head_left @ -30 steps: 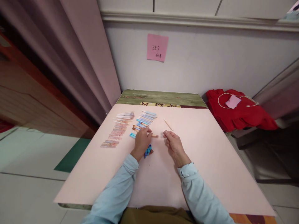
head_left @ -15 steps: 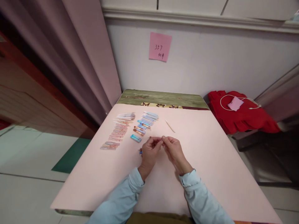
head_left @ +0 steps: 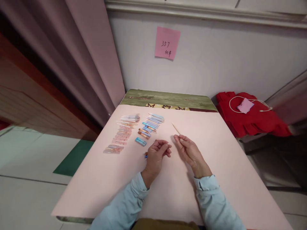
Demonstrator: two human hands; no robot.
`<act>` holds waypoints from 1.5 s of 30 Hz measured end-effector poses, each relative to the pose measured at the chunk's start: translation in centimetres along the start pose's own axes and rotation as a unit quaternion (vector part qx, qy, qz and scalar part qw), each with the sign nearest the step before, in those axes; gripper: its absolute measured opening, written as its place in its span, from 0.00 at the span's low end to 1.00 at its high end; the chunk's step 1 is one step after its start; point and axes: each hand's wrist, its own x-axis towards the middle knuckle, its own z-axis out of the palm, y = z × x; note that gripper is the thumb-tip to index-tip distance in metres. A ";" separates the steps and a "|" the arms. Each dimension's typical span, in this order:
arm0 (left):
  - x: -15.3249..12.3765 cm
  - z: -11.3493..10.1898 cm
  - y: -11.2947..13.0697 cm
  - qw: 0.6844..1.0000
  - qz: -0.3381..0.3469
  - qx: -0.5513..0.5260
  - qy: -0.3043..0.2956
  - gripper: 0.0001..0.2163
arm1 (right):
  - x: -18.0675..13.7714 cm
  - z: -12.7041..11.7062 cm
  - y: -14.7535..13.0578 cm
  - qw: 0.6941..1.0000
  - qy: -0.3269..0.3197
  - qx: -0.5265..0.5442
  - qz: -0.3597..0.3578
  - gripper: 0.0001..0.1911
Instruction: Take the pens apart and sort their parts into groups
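My left hand hovers over the middle of the table, thumb pressed against the curled fingers. Whatever it pinches, if anything, is too small to make out. To its right is my right hand, fingers partly stretched and apart from the left hand. Its fingertips are at the lower end of a pale, thin pointed stick on the table and cover that end. Behind my left hand, small blue and brown pieces show only in part. Short turquoise pieces lie just beyond it.
Light-blue pencils lie in a row, with brown-and-blue pieces below them. Further left runs a column of pinkish slim items. A pink paper note is on the wall. Red cloth with a white cable lies beyond the table's right edge.
My hands have come apart. The right hand has moved right, to the lower end of the pale stick; the left stays near its place. The view has shifted slightly.
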 end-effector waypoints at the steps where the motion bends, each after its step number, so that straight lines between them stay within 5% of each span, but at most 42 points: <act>1: 0.2 -0.2 0.4 0.999 -0.010 -0.031 0.004 0.08 | -0.1 0.2 0.2 1.000 -0.001 0.003 -0.001 0.13; 13: 0.5 -1.5 1.8 0.960 -0.139 -0.238 -0.045 0.12 | -1.7 1.8 1.8 0.998 -0.031 -0.048 -0.006 0.17; 26: 0.6 -1.2 1.2 0.989 -0.046 -0.124 -0.059 0.07 | -2.6 2.5 2.8 0.993 -0.057 -0.083 -0.057 0.13; 45: 0.3 -1.0 1.1 0.999 0.004 -0.041 -0.028 0.07 | -3.0 2.3 2.8 0.976 -0.079 -0.164 -0.121 0.11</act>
